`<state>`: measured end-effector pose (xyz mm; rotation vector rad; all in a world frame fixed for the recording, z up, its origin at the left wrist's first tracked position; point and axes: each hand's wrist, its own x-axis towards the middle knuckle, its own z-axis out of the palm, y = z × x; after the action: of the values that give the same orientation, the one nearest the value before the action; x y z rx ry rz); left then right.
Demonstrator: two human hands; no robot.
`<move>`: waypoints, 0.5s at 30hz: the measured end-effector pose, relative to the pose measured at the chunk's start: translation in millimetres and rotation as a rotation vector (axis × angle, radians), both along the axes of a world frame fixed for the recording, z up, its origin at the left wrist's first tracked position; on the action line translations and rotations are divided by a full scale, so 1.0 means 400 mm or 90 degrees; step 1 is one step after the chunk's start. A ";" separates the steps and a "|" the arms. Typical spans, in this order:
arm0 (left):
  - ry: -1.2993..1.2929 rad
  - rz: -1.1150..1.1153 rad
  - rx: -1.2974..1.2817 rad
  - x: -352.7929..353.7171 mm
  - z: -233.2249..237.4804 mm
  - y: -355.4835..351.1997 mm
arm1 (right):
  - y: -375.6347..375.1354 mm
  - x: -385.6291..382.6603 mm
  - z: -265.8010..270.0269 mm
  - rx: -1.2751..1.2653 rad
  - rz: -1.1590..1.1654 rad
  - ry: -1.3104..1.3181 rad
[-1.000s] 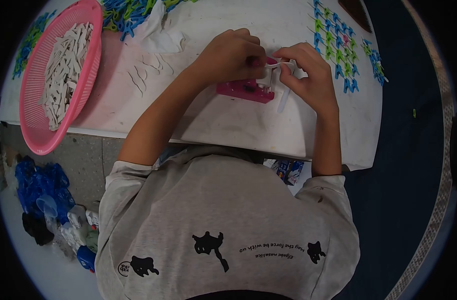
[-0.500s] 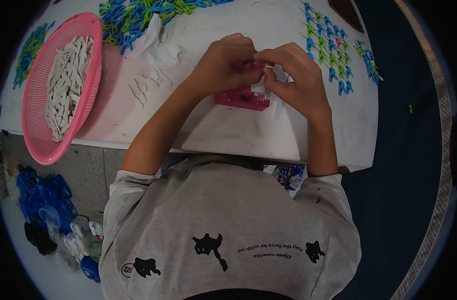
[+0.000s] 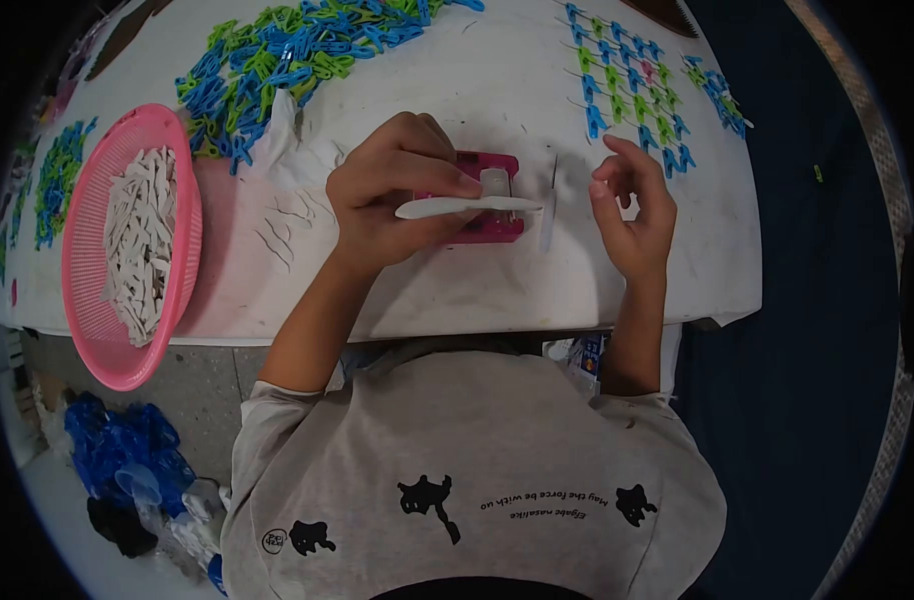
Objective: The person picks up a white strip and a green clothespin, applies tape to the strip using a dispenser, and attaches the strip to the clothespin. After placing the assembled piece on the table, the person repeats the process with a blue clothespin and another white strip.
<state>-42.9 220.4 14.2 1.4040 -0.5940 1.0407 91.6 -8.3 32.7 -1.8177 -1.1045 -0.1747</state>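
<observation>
Hands [image 3: 634, 215] apart (left [image 3: 397, 195] pinching strip [image 3: 442, 207], seemingly).

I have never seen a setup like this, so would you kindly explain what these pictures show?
There is no robot here: a person works with two bare hands. Every picture comes from one camera worn on the person's head, looking forward and down, so the person's shirt fills the bottom.

The left hand holds a slim white piece above a pink device on the white table. The right hand is raised, with nothing visible in it.

To the left are a pink basket of whitish strips and a heap of blue and green clips; more clips lie in rows to the right.
</observation>
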 end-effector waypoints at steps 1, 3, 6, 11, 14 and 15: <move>0.003 -0.007 -0.014 0.001 -0.003 -0.001 | -0.012 0.001 -0.013 0.000 -0.004 0.003; 0.010 -0.015 -0.030 -0.002 -0.009 -0.004 | -0.031 0.000 -0.034 -0.063 -0.016 0.056; 0.018 -0.020 -0.057 0.002 -0.012 -0.002 | -0.037 0.005 -0.047 -0.074 -0.014 0.061; 0.048 -0.033 -0.103 0.000 -0.020 0.003 | -0.022 0.008 -0.032 -0.082 -0.017 0.056; 0.048 -0.075 -0.149 0.003 -0.023 0.006 | -0.010 0.006 -0.033 -0.067 -0.004 0.045; 0.046 -0.074 -0.147 0.005 -0.020 0.007 | -0.007 0.006 -0.033 -0.050 0.008 0.036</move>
<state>-41.0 223.3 6.1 1.1854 -0.4798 0.9309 93.8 -11.0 19.5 -1.8740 -1.0959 -0.0720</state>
